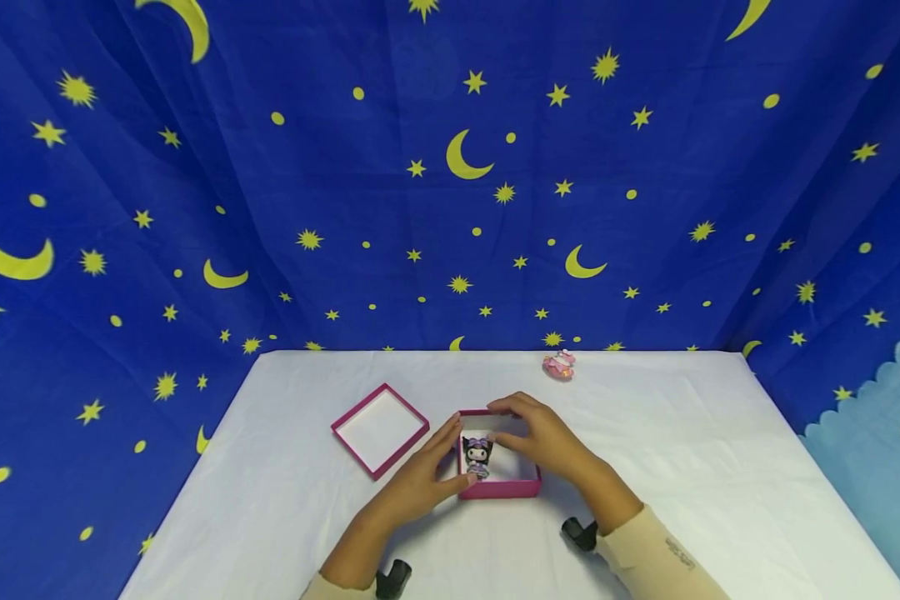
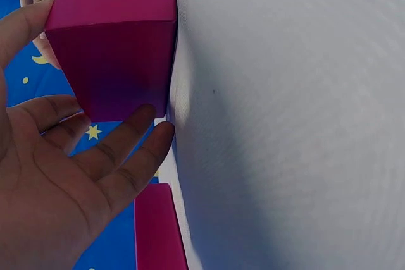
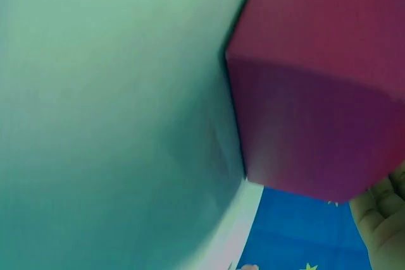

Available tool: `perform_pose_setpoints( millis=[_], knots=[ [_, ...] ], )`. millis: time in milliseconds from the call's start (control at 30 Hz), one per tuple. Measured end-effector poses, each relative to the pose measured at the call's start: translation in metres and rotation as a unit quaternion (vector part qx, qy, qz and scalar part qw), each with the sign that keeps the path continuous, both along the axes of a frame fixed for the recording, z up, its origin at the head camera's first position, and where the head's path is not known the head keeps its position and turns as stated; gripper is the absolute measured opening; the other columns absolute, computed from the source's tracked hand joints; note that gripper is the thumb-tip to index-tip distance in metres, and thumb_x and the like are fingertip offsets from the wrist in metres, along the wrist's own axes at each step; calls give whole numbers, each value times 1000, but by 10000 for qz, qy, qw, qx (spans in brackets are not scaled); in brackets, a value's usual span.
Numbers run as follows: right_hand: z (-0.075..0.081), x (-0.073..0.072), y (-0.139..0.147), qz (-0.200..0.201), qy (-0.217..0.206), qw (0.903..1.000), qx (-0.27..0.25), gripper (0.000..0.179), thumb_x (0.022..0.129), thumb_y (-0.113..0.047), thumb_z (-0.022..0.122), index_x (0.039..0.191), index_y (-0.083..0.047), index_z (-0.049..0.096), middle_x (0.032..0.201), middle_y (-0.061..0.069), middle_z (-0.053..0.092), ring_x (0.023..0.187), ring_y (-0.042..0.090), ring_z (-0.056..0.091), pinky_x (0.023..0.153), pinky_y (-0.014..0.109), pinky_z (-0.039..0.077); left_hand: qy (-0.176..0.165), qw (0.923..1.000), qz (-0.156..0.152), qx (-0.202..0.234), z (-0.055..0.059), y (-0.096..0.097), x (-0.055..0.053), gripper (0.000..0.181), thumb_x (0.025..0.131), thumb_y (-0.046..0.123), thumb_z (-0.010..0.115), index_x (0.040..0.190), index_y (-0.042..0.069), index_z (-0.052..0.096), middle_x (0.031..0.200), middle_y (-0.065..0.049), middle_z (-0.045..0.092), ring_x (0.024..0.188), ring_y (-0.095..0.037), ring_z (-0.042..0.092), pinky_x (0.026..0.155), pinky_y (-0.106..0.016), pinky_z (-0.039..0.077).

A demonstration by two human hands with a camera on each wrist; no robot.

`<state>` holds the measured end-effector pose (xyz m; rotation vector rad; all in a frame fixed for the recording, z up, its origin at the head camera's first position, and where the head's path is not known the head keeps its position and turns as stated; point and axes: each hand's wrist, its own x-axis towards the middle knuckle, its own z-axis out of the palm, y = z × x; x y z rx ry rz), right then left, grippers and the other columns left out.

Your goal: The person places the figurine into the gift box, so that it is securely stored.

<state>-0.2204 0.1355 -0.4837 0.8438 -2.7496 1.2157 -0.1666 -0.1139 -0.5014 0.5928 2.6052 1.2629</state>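
A small figurine (image 1: 477, 457) with black, horn-like ears and a purple dress is at the left inside a magenta box (image 1: 501, 488) with a white interior. My left hand (image 1: 418, 479) holds the box's left side, its thumb over the front rim near the figurine's base. In the left wrist view the thumb is at the box's top corner and the spread fingers are by its side wall. My right hand (image 1: 543, 437) reaches over the back right of the box. Its fingertips are at the back rim, and its thumb is inside beside the figurine's head; whether it touches is unclear.
Left of the box lies its magenta-edged lid (image 1: 380, 470), white inside facing up. A pink figurine (image 1: 558, 365) is near the back edge of the white table (image 1: 690, 450). Behind hangs a blue cloth (image 1: 390, 192) with yellow moons and stars.
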Motion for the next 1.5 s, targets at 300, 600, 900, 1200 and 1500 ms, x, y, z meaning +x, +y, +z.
perform_pose_setpoints(
  millis=[300,600,900,1200,1500],
  knots=[
    [6,-12,16,-368,333,9987,-122,40,90,-25,77,128,-15,66,124,6,68,113,25,66,98,46,57,51,10000,3,-13,1,0,1,83,95,40,70,160,11,29,171,2,17,158,-25,19,125,-56,22],
    [6,-25,30,-833,520,9951,119,52,90,-30,77,136,-11,60,128,10,64,116,28,64,99,49,56,80,9999,8,-65,0,0,0,84,94,44,70,161,13,28,171,5,17,157,-28,20,125,-56,22],
    [5,-35,38,-1119,451,9922,328,63,92,-31,76,145,-10,52,144,16,53,126,34,59,106,55,50,96,9999,-25,-20,0,-2,1,87,93,51,69,161,14,28,171,6,17,157,-25,19,126,-54,22],
    [-1,-51,48,-1440,296,9884,382,68,93,-32,74,150,-7,46,141,19,51,130,40,58,113,58,43,55,10000,-27,1,0,-2,1,87,93,50,69,161,15,28,171,7,16,157,-24,19,126,-55,23],
    [-5,-63,51,-1914,13,9809,355,73,93,-37,72,151,-3,43,150,26,43,141,46,43,118,62,35,46,10000,-44,-2,0,-3,1,88,93,51,69,161,14,28,171,5,17,157,-24,19,126,-54,23]
  ],
)
